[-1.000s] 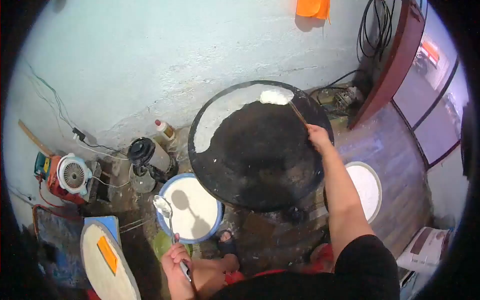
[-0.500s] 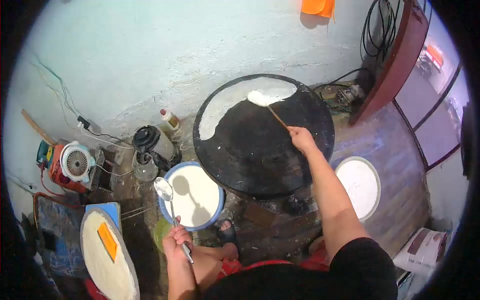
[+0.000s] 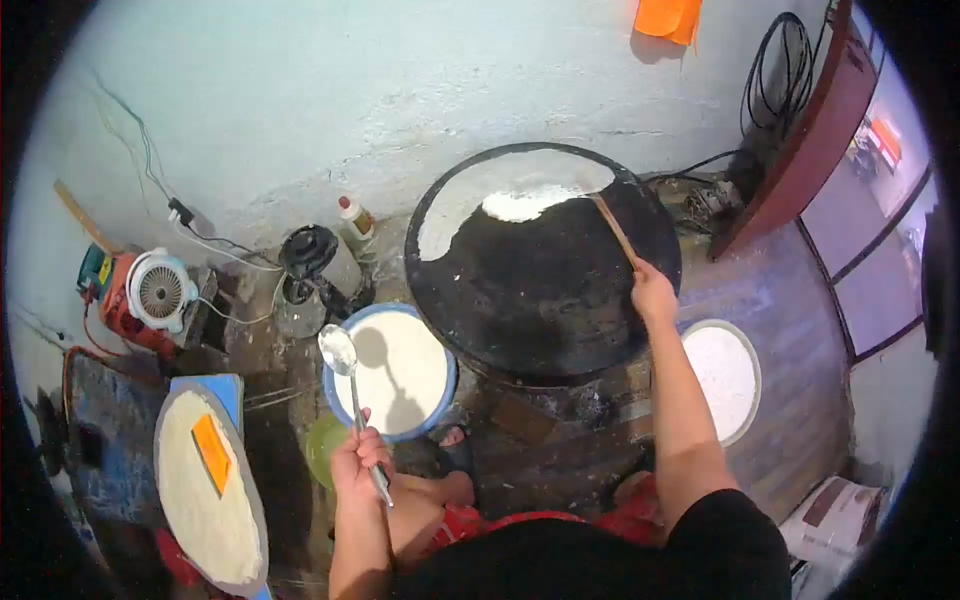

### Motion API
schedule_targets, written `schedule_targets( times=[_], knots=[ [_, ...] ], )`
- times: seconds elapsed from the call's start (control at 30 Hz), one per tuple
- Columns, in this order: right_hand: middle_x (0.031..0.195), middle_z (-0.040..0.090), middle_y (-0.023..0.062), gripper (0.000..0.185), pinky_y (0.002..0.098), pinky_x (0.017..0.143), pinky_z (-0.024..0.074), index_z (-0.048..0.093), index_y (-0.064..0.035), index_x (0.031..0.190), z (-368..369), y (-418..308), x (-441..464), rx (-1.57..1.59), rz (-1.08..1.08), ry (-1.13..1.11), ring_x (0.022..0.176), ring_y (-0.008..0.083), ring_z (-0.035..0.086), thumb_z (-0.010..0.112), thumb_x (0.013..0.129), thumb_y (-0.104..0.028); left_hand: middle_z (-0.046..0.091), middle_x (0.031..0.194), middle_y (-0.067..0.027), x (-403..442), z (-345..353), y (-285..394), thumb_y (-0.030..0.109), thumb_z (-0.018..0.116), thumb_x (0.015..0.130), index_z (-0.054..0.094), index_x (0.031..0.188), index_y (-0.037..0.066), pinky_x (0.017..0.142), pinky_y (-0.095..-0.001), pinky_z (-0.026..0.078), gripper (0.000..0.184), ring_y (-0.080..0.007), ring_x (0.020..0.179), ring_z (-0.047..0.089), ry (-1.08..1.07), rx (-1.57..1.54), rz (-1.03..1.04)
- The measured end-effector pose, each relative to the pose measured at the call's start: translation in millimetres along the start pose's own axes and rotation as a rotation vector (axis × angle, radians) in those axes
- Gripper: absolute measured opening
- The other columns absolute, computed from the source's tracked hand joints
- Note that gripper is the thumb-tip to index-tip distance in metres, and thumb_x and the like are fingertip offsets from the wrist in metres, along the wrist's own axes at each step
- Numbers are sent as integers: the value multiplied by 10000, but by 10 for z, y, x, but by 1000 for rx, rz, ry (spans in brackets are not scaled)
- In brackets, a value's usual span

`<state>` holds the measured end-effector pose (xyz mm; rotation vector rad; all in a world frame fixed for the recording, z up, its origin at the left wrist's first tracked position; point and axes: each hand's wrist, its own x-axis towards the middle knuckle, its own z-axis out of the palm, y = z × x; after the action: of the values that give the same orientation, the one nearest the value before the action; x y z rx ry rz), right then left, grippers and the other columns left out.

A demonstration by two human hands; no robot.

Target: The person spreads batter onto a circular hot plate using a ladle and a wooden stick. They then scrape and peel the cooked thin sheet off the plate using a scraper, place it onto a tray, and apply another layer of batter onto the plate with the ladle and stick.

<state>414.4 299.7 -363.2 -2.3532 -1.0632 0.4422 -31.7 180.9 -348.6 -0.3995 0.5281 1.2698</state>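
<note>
A large round black griddle [image 3: 560, 290] stands before the wall, with white batter [image 3: 480, 185] spread in a curved band along its far and left side. A thicker white mound lies at the band's inner edge. My right hand [image 3: 655, 292] is closed round the handle of a wooden spreader [image 3: 618, 232], whose far end touches the batter at the upper right. My left hand [image 3: 362, 462] grips a metal ladle [image 3: 355, 395]; its bowl, coated in white, is over the left rim of a blue-rimmed basin [image 3: 452, 385] of white batter.
A pale tub [image 3: 722, 385] of white stuff stands at right, beyond my right forearm. At left are a small fan [image 3: 162, 290], a dark-lidded container [image 3: 312, 252], a bottle [image 3: 355, 218] and an oval board [image 3: 205, 520] with an orange scraper [image 3: 211, 452]. A red door [image 3: 790, 150] is upper right.
The wooden spreader first went left through the batter, and has now swung back right, leaving the mound behind. My left hand still holds the ladle near the basin. The view has shifted slightly.
</note>
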Motion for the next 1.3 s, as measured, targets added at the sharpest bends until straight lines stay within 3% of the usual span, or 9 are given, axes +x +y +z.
schedule_targets(
  times=[0.2, 0.3, 0.4, 0.6, 0.73, 0.97, 1.07, 1.13, 1.3],
  knots=[
    [1018, 596, 72, 279, 355, 820, 425, 570, -210, 1089, 636, -207, -54, 91, -291, -246, 956, 263, 554, 481, 826, -241, 409, 675, -15, -29, 47, -33, 182, 364, 902, 481, 1091, 22, 389, -186, 312, 274, -69, 498, 348, 29, 36, 23],
    [1019, 596, 70, 285, 354, 821, 424, 565, -215, 1096, 332, -431, -132, 90, -190, -313, 964, 256, 550, 487, 823, -245, 411, 673, -19, -48, 67, -16, 178, 358, 903, 474, 1092, 23, 387, -185, 305, 271, -69, 491, 343, 41, 63, 41],
    [950, 612, 119, 269, 325, 784, 437, 580, -158, 1070, 645, -323, -10, 122, -236, -155, 905, 239, 584, 503, 817, -202, 413, 678, -23, -11, -92, 21, 163, 367, 897, 470, 1093, 27, 389, -188, 303, 260, -73, 490, 343, -9, 21, 12],
    [1030, 591, 97, 278, 344, 820, 431, 575, -228, 1085, 182, -302, -223, -3, -415, -373, 967, 247, 551, 492, 820, -241, 413, 688, -36, -54, -7, -8, 132, 381, 881, 464, 1091, 21, 391, -196, 308, 252, -93, 502, 361, -35, 58, 28],
    [1012, 598, 102, 267, 338, 804, 435, 585, -198, 1073, 426, 144, -193, 152, -157, -118, 948, 239, 567, 491, 823, -206, 413, 692, -41, -56, -30, 14, 141, 374, 887, 465, 1095, 24, 391, -193, 309, 255, -94, 506, 362, -40, 117, 56],
    [987, 608, 94, 268, 335, 803, 434, 584, -185, 1074, 509, -335, -475, 156, -387, -429, 926, 264, 568, 500, 821, -217, 420, 702, -44, -99, -23, 55, 167, 356, 900, 449, 1109, 35, 387, -194, 303, 264, -90, 506, 355, -26, 110, 47],
    [996, 603, 96, 267, 346, 798, 436, 588, -212, 1067, 575, -332, -494, 95, -235, -289, 933, 260, 564, 502, 814, -216, 419, 714, -47, -87, -59, 51, 184, 358, 902, 444, 1104, 35, 387, -195, 302, 266, -90, 502, 359, -34, 137, 67],
    [931, 620, 117, 263, 300, 771, 437, 588, -149, 1066, 758, -425, -641, 107, -394, -297, 874, 225, 591, 519, 814, -180, 416, 719, -49, -101, -42, 54, 188, 355, 904, 443, 1102, 36, 387, -195, 301, 264, -89, 502, 361, -25, 178, 102],
    [948, 617, 66, 267, 346, 769, 446, 581, -284, 1070, 283, -494, -933, -113, -394, -353, 893, 257, 573, 514, 812, -260, 412, 709, -43, -105, -70, 81, 184, 347, 909, 443, 1103, 40, 385, -192, 299, 261, -86, 501, 358, -50, 124, 57]
  ],
)
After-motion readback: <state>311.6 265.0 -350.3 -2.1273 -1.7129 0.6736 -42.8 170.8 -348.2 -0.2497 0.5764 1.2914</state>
